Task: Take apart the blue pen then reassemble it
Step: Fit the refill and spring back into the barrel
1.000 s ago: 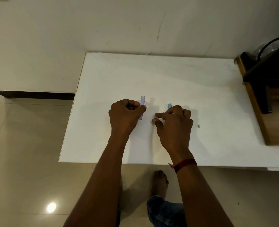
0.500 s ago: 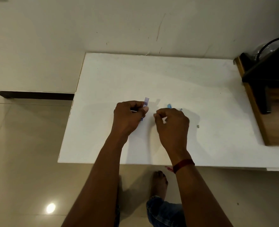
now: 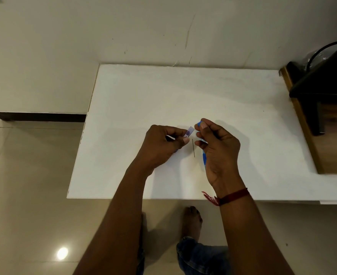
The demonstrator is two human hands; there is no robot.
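- The white desk [image 3: 183,92] stands against the wall, and both my hands are above its near half.
- My left hand [image 3: 161,143] is curled, thumb and fingers pinching a pale violet pen piece [image 3: 189,131] whose free end sticks out up and to the right.
- Between my hands is a thin dark rod [image 3: 193,147], nearly upright in the view. I cannot tell whether it lies on the desk or is held.
- My right hand [image 3: 219,147] is curled round the blue pen barrel [image 3: 204,158]. Blue shows at my fingertips and again below my palm, with the middle hidden.
- The two pen parts are close but apart.
- A red thread band [image 3: 231,197] circles my right wrist.
- At the far right a wooden stand [image 3: 302,120] butts against the desk.
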